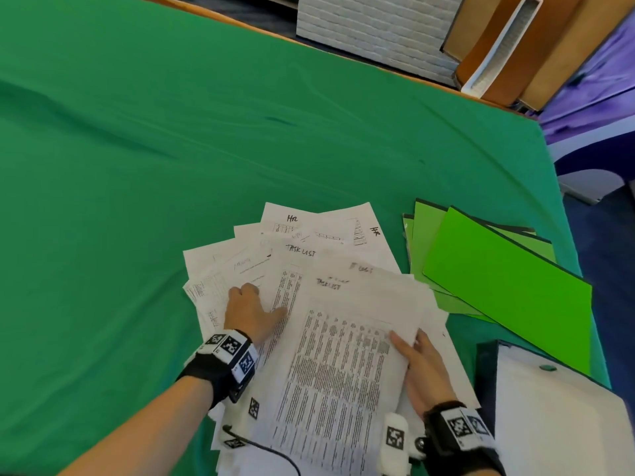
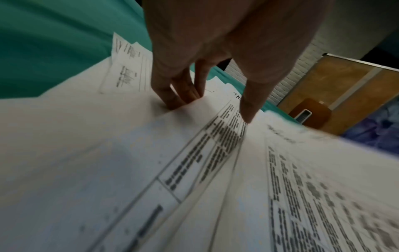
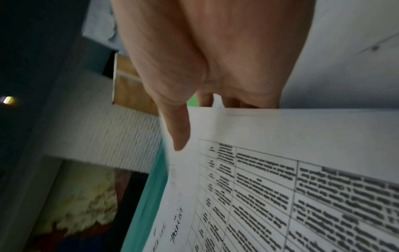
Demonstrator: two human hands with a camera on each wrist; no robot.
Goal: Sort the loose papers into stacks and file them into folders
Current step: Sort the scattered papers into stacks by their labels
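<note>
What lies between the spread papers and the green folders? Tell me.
Only a narrow strip of bare green tablecloth separates the papers from the folders at the far end; nearer, they overlap. The head view shows it.

The place looks like a staged recording room, not a lived-in office. A green cloth [image 1: 171, 149] covers the worktop [image 1: 240, 20]. Beyond it stand a white brick-pattern panel [image 1: 374, 25] and plain brown boards [image 1: 498, 39]. Printed papers [image 1: 343, 355] and green folders [image 1: 498, 269] lend an office theme.

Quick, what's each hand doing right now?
Left hand: open, fingers pressing the papers.
Right hand: pinching the top sheet, thumb on top.
</note>
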